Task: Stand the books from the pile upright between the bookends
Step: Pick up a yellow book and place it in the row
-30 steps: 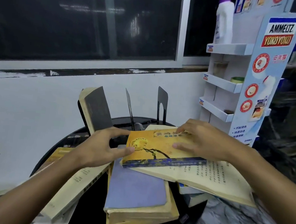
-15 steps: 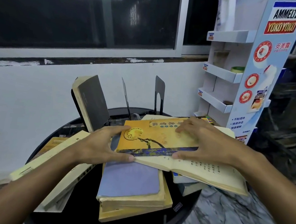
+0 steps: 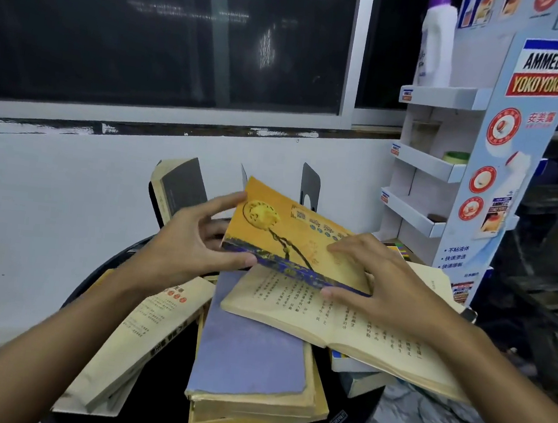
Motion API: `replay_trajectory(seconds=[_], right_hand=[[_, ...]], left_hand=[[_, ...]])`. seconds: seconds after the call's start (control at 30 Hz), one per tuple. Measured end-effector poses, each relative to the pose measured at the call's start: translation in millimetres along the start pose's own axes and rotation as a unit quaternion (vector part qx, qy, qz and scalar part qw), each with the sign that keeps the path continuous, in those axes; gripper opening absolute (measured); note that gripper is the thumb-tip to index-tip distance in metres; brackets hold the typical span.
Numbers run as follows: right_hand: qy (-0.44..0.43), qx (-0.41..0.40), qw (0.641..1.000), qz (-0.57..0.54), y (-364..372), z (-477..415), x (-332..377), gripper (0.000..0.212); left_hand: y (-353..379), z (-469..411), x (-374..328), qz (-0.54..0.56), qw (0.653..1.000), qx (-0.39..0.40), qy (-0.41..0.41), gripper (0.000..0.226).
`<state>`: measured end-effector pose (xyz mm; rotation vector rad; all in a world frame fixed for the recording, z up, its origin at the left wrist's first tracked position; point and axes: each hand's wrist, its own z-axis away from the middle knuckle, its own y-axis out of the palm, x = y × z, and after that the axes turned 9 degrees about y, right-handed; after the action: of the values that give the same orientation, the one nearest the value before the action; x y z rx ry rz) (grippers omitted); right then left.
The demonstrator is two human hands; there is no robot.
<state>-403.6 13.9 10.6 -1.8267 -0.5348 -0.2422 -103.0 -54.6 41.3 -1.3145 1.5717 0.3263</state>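
Two hands: our left hand [image 3: 191,247] and right hand [image 3: 389,292] grip the orange book [image 3: 288,240].
Place: centre of frame, tilted over the open book [image 3: 328,323].

Motion blurs the orange book [image 3: 288,243], so we cannot read its title. It hides most of the thin bookend [image 3: 243,174] behind it, and the fingers [image 3: 211,237] of the left hand [image 3: 177,252] are partly lost behind its cover. The open book [image 3: 345,325] covers all but the corners of the lower books [image 3: 351,365], its print too small for us. The top edge cuts off the white bottle [image 3: 436,45].
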Motion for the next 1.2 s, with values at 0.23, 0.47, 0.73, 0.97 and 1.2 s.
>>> replay_trajectory(seconds=[0.23, 0.47, 0.73, 0.97, 1.2], right_hand=[[-0.004, 0.008, 0.999, -0.045, 0.3, -8.6, 14.0, 0.065], [0.006, -0.012, 0.999, -0.051, -30.2, -4.4, 20.2, 0.062], [0.028, -0.084, 0.994, -0.064, -71.6, 5.7, 33.4, 0.067], [0.094, -0.214, 0.972, -0.026, -85.6, -7.6, 45.4, 0.053], [0.128, -0.252, 0.959, 0.006, -83.9, -22.7, 62.4, 0.032]], left_hand=[[15.6, -27.1, -27.6, 0.002, 0.994, -0.065, 0.093, 0.094], [60.3, -45.1, -34.2, 0.006, 0.994, -0.018, 0.108, 0.088], [108.4, -48.0, -25.7, 0.029, 0.994, 0.015, 0.107, 0.088], [137.9, -38.3, -7.4, 0.02, 0.995, -0.011, 0.092, 0.083], [151.5, -30.9, -1.2, -0.065, 0.99, -0.057, 0.113, 0.077]])
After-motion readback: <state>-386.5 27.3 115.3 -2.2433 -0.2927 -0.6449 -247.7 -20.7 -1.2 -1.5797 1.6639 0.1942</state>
